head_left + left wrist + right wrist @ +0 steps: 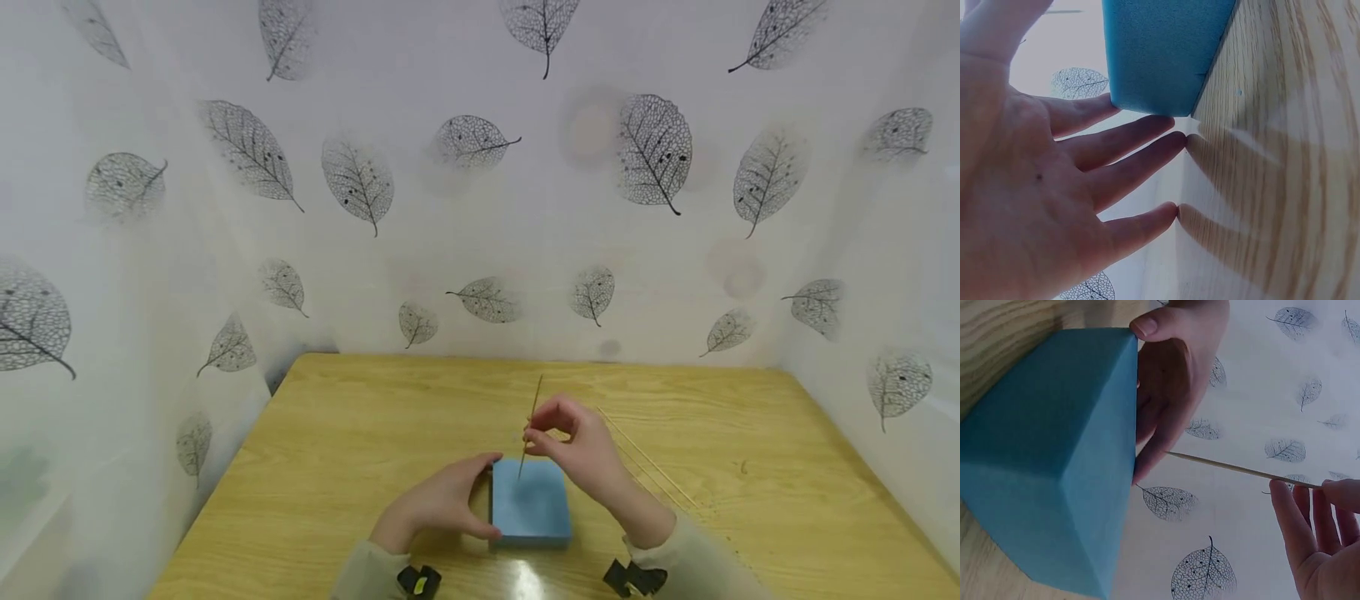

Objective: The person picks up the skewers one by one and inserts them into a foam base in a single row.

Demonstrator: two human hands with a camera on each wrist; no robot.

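Note:
A light blue foam block [531, 508] sits on the table in front of the person. At its left side, the left hand [441, 502] holds it, thumb at the near corner and index finger at the far corner. In the left wrist view the other fingers are spread, fingertips down at the tabletop beside the block [1160, 56]. Between thumb and fingertips, the right hand [581, 446] pinches a thin bamboo skewer [537, 396]. It slants above the block; the right wrist view shows the pointed end of the skewer [1229, 466] apart from the foam.
Two more thin skewers [647, 457] lie on the wooden table [337, 450] to the right of the right hand. Small dark specks [720, 525] are scattered nearby. Pale curtains with a leaf print [517, 225] hang behind the table and on both sides.

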